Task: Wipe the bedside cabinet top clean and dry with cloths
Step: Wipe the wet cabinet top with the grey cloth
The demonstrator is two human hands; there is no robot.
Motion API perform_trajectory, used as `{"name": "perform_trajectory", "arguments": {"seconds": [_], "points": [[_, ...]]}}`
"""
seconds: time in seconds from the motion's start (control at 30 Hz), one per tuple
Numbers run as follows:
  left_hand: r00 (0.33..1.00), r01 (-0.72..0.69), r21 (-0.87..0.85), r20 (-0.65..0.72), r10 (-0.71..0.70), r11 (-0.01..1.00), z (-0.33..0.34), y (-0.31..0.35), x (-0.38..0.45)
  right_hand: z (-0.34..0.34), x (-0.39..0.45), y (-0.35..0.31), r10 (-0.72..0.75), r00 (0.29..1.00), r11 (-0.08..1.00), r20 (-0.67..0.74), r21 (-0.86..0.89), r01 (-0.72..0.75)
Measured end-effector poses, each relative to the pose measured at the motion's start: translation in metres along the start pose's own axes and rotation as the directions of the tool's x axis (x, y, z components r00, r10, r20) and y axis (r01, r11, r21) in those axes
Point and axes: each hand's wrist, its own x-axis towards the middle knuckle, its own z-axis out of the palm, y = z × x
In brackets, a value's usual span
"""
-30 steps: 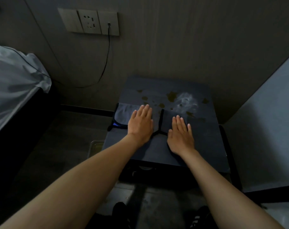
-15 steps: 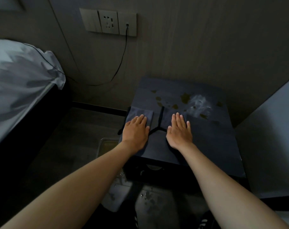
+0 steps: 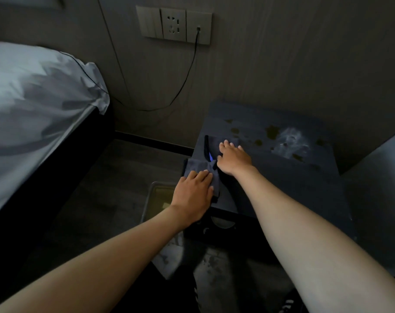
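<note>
The dark bedside cabinet top (image 3: pixel 289 177) carries brownish spots (image 3: pixel 271 132) and a whitish smear (image 3: pixel 291 143) toward its back. Two grey cloths with black edges lie at its left side. My left hand (image 3: pixel 193 195) lies flat on the nearer cloth (image 3: pixel 196 168), which hangs over the cabinet's left edge. My right hand (image 3: pixel 233 158) presses flat on the farther cloth (image 3: pixel 214 143), fingers spread, just left of the spots.
A bed with white bedding (image 3: pixel 33 114) stands at the left. A wall socket panel (image 3: pixel 174 24) holds a plugged black cable (image 3: pixel 185 82) that droops toward the bed. A clear basin (image 3: pixel 157 199) sits on the floor beside the cabinet. A pale surface (image 3: pixel 377 195) borders the right.
Both hands slid left across the cabinet top with their cloths. The left cloth now overhangs the left edge, and the right hand lies farther back than the left. The camera view shifted left.
</note>
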Motion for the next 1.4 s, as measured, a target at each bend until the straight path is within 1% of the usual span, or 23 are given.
{"name": "perform_trajectory", "arguments": {"seconds": [0.13, 0.2, 0.37, 0.5, 0.57, 0.67, 0.8, 0.87, 0.97, 1.03, 1.1, 1.23, 1.3, 1.4], "points": [[0.999, -0.044, 0.022, 0.007, 0.044, 0.999, 0.002, -0.008, -0.003, -0.012, 0.005, -0.026, 0.008, 0.996, 0.996, -0.093, -0.090, -0.016], [0.999, -0.050, 0.028, 0.012, 0.049, 0.998, 0.004, -0.009, -0.003, -0.014, 0.008, -0.034, -0.004, 0.992, 0.994, -0.130, -0.109, -0.010], [0.998, -0.063, 0.022, -0.008, 0.063, 0.998, 0.009, -0.010, -0.003, -0.016, 0.014, -0.054, -0.044, 0.989, 0.996, -0.138, -0.086, 0.032], [0.994, -0.104, -0.008, -0.040, 0.104, 0.995, 0.003, -0.020, 0.006, -0.016, 0.022, -0.068, -0.051, 0.988, 0.996, -0.146, -0.084, 0.039], [0.993, -0.083, -0.019, -0.091, 0.081, 0.996, -0.002, -0.031, 0.014, -0.018, 0.025, -0.067, -0.056, 0.988, 0.995, -0.140, -0.089, 0.044], [0.986, -0.013, -0.084, -0.164, -0.001, 0.996, -0.006, -0.042, 0.032, -0.018, 0.028, -0.057, -0.067, 0.987, 0.997, -0.145, -0.058, 0.059], [0.978, 0.026, -0.132, -0.200, -0.052, 0.991, -0.007, -0.046, 0.066, -0.007, 0.039, -0.041, -0.123, 0.984, 0.991, -0.130, -0.063, 0.116], [0.980, 0.030, -0.165, -0.190, -0.062, 0.986, -0.003, -0.046, 0.088, -0.002, 0.043, -0.032, -0.122, 0.985, 0.992, -0.122, -0.039, 0.118], [0.988, 0.029, -0.282, -0.135, -0.070, 0.959, 0.008, -0.040, 0.123, 0.007, 0.045, -0.016, -0.098, 0.978, 0.994, -0.182, 0.035, 0.106], [0.990, 0.051, -0.321, -0.111, -0.091, 0.946, 0.015, -0.036, 0.145, 0.010, 0.048, -0.008, -0.090, 0.974, 0.993, -0.207, 0.055, 0.103], [0.993, 0.060, -0.276, -0.080, -0.085, 0.959, 0.018, -0.031, 0.163, 0.009, 0.051, -0.003, -0.070, 0.974, 0.994, -0.216, 0.070, 0.087], [0.999, 0.040, -0.045, 0.000, -0.040, 0.998, 0.025, -0.018, 0.186, 0.006, 0.059, 0.015, -0.003, 0.971, 0.996, -0.238, 0.084, 0.024], [0.999, 0.043, -0.001, 0.021, -0.043, 0.999, 0.030, -0.004, 0.192, 0.007, 0.060, 0.030, 0.021, 0.971, 0.997, -0.240, 0.075, -0.003], [0.999, 0.023, 0.007, 0.043, -0.023, 1.000, 0.037, 0.025, 0.203, 0.006, 0.056, 0.061, 0.059, 0.974, 0.997, -0.221, 0.057, -0.047]]}}
